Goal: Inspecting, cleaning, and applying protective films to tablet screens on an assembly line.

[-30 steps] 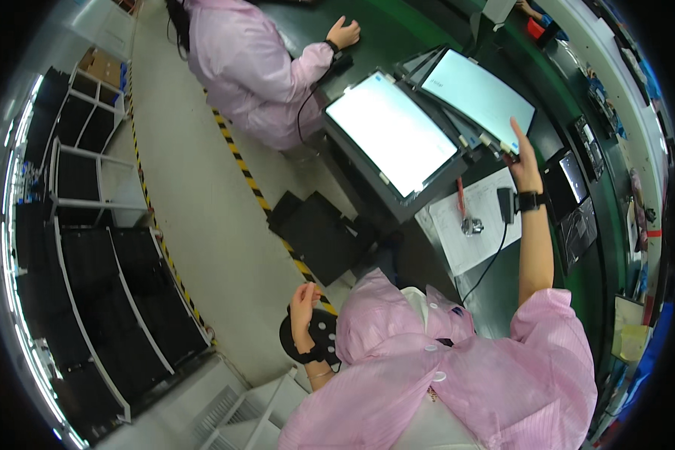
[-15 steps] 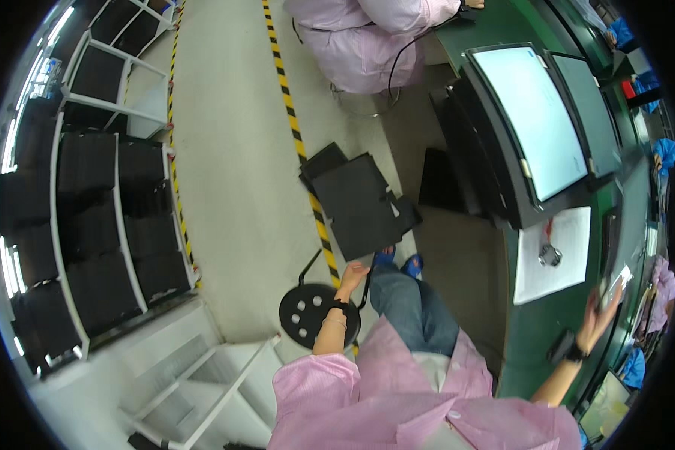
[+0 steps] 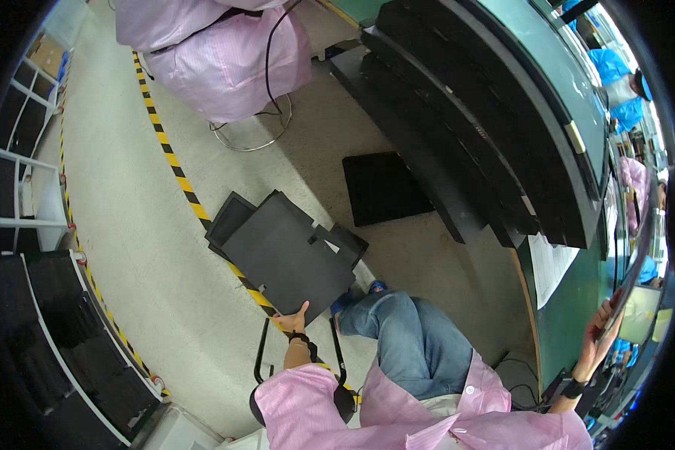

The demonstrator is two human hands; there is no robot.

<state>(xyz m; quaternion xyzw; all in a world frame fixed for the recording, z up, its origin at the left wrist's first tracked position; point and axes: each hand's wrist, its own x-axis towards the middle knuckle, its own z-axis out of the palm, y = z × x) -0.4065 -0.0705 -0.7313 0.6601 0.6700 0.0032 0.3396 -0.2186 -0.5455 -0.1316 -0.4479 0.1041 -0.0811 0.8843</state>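
at lower centre, the left hand (image 3: 291, 320) touches the bottom edge of a black sheet (image 3: 286, 251); i cannot tell if its grip is closed. at far right, the right hand (image 3: 599, 328) has its grip clamped on a thin panel (image 3: 639, 268).

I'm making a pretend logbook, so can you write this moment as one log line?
left hand: at edge of dark board, grip unclear | right hand: holding thin panel | paper: on green table
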